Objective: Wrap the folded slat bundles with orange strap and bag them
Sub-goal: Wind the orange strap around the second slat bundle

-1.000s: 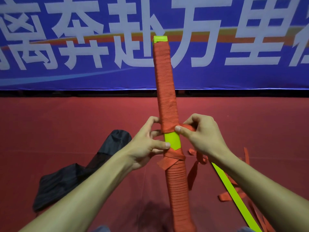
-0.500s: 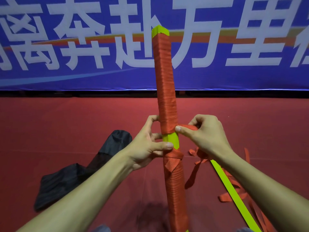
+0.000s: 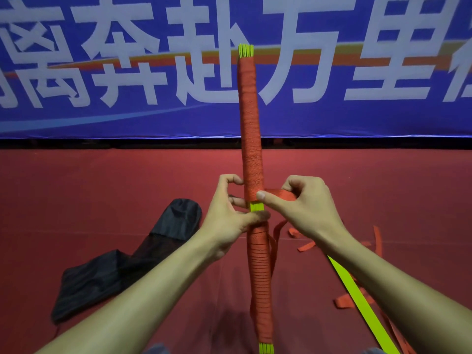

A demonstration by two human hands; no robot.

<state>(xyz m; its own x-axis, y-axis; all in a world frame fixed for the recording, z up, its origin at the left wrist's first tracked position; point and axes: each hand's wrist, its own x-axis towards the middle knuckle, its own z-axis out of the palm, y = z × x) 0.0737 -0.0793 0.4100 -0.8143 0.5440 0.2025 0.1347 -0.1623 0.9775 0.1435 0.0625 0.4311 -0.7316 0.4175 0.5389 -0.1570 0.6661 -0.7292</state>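
Observation:
A bundle of yellow-green slats (image 3: 256, 207) stands upright in front of me, wound in orange strap (image 3: 251, 129) above and below a small bare gap. My left hand (image 3: 229, 218) grips the bundle at that gap, thumb across the front. My right hand (image 3: 304, 203) pinches the free run of strap just right of the bundle and holds it taut against the wrap. Loose strap hangs down beside the lower half. A black bag (image 3: 122, 259) lies crumpled on the floor at the left.
A loose yellow-green slat (image 3: 357, 295) lies on the red floor under my right forearm, among tangled orange strap (image 3: 344, 301). A blue banner (image 3: 102, 72) with white characters stands across the back.
The bundle has turned about its axis, so its slat edges now face me. The bare gap has shrunk as the strap came round. My right hand has drawn the strap out to the right.

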